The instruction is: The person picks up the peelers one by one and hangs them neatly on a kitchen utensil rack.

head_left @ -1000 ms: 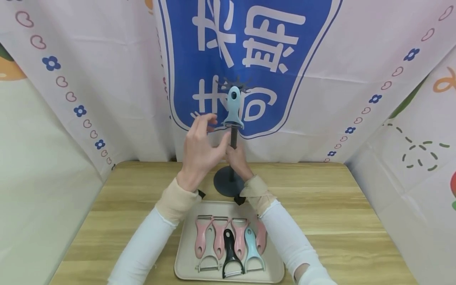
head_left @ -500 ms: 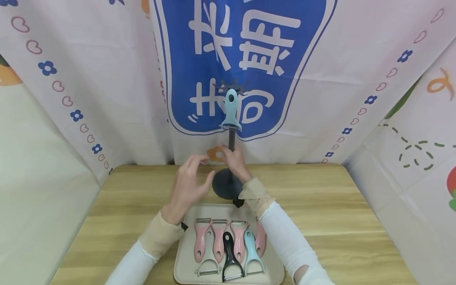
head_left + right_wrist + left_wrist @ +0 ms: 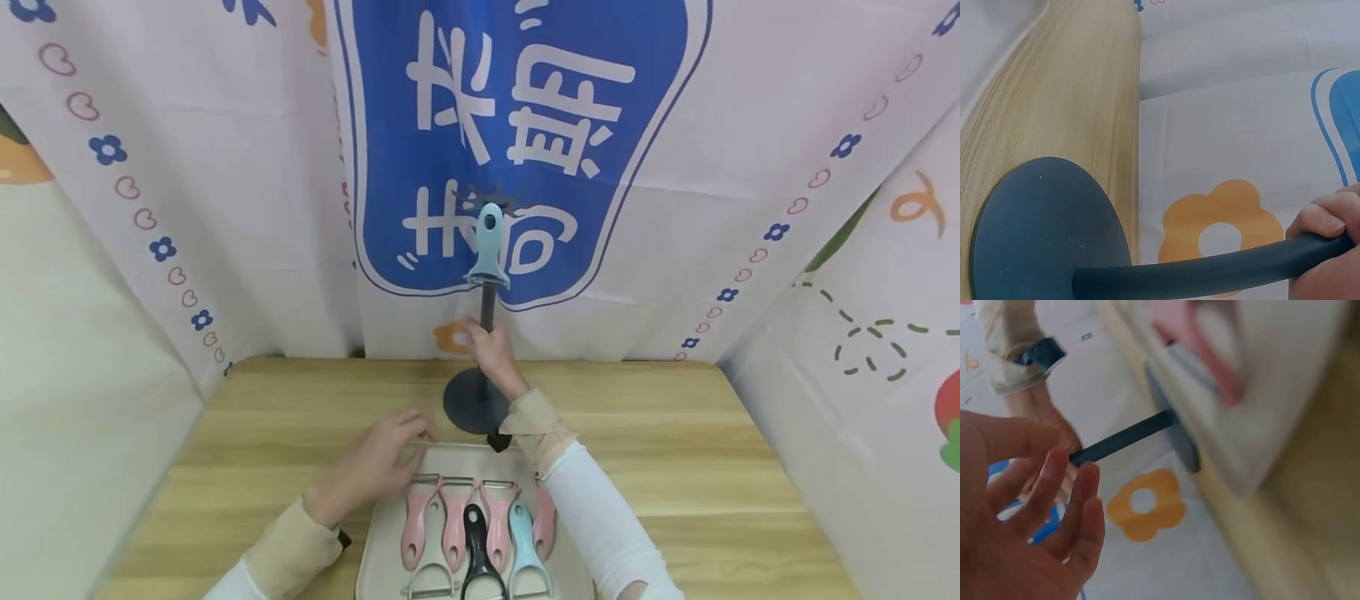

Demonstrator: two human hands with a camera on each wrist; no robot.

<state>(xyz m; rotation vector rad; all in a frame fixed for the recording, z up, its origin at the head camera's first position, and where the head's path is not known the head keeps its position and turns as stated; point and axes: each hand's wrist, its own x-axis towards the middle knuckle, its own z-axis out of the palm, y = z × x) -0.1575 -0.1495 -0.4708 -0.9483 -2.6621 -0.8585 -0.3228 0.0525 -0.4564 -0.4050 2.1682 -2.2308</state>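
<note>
My right hand [image 3: 495, 358] grips the dark pole [image 3: 1210, 275] of an upright stand, fingers wrapped round it. The stand's round base [image 3: 474, 402] rests on the table. From its spiky top [image 3: 491, 198] hangs a light blue peeler [image 3: 489, 243], blade end down. Blurred in the head view, my left hand [image 3: 378, 458] is over the tray's far left corner, near a pink peeler [image 3: 415, 525]. Its fingers are loosely bent and hold nothing in the left wrist view. A grey-white peeler [image 3: 433, 537], a black peeler [image 3: 476, 542] and another light blue peeler [image 3: 522, 533] lie there too.
The beige tray [image 3: 367, 550] sits on the wood-grain table [image 3: 675, 467] in front of the stand. More pink peelers [image 3: 454, 521] lie in it. A printed cloth [image 3: 300, 208] hangs behind the table, and pale cloth walls stand at both sides.
My left hand has moved away from the hanging light blue peeler, down and left toward the tray. My right hand keeps its grip on the pole. The head view has tilted slightly upward.
</note>
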